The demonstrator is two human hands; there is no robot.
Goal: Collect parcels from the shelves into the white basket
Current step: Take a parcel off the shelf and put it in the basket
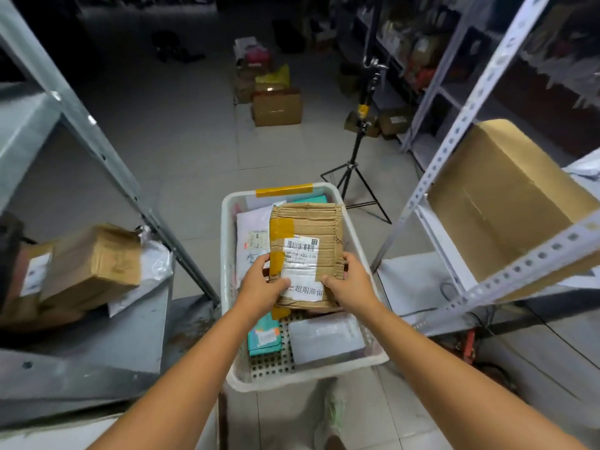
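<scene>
At lower centre of the frame, the left hand (pixel 259 285) and right hand (pixel 350 285) each had a closed grip on the near edge of a crumpled brown cardboard parcel (pixel 306 254), over the white perforated plastic basket (pixel 227 241). Beyond, a black tripod (pixel 355 164) stood upper centre.

Left hand (pixel 264 280), right hand (pixel 349 280) gripping

The one camera sits on my head, looking forward and steeply down — close over my forearms and the white basket (pixel 232 378) on the floor, wide enough to catch shelving on both sides.
</scene>
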